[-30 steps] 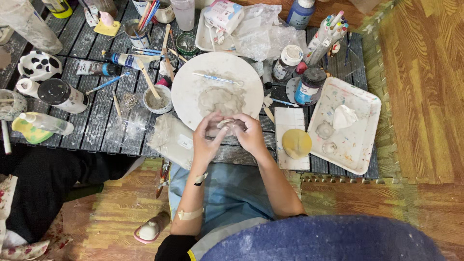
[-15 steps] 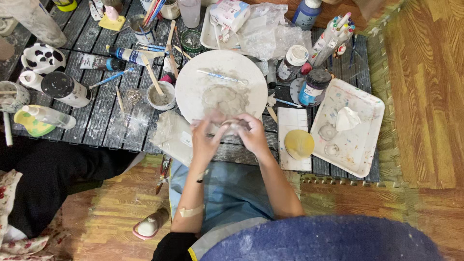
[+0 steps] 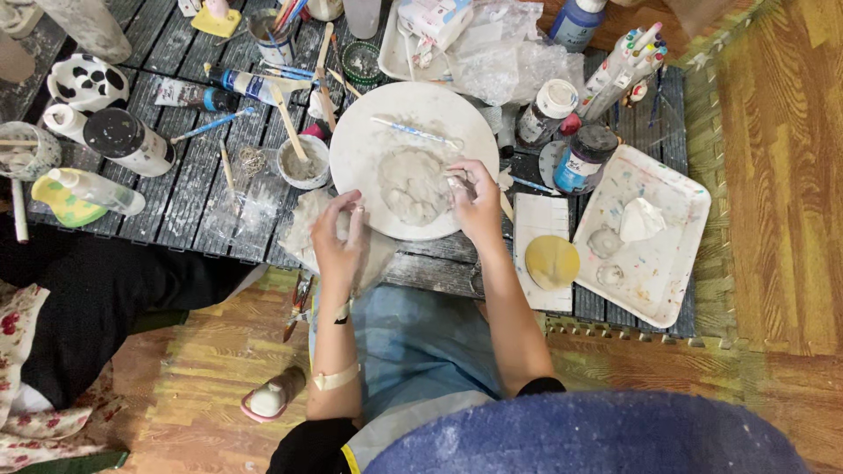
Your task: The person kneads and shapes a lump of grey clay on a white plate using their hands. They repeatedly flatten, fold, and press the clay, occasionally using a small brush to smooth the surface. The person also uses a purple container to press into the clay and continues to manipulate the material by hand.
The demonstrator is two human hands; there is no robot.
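Head view: a round white plate (image 3: 421, 114) sits near the front edge of the dark, paint-flecked slatted wooden desk (image 3: 189, 184) and carries a flattened lump of grey clay (image 3: 411, 184), rough and uneven at its rim. A thin blue-handled modelling tool (image 3: 413, 132) lies across the far part of the plate. The right hand (image 3: 477, 200) rests on the right edge of the clay, fingers curled down onto it. The left hand (image 3: 338, 237) is well apart from it at the plate's near left rim, fingers loosely bent over a crumpled grey cloth (image 3: 303, 230); whether it pinches anything I cannot tell.

Left of the plate a small round cup (image 3: 303, 162) holds grey slurry and a wooden stick (image 3: 290, 123). Right of the plate stand a white-lidded jar (image 3: 546, 110) and a black-lidded blue jar (image 3: 584, 156). Beyond them a square white tray (image 3: 654, 272), speckled with paint, holds a crumpled white tissue (image 3: 641, 219). A yellow round sponge (image 3: 551, 262) lies on a white tile (image 3: 540, 219) at the desk's near edge. The desk is crowded; the only open room is the wooden floor (image 3: 790, 175) to the right.
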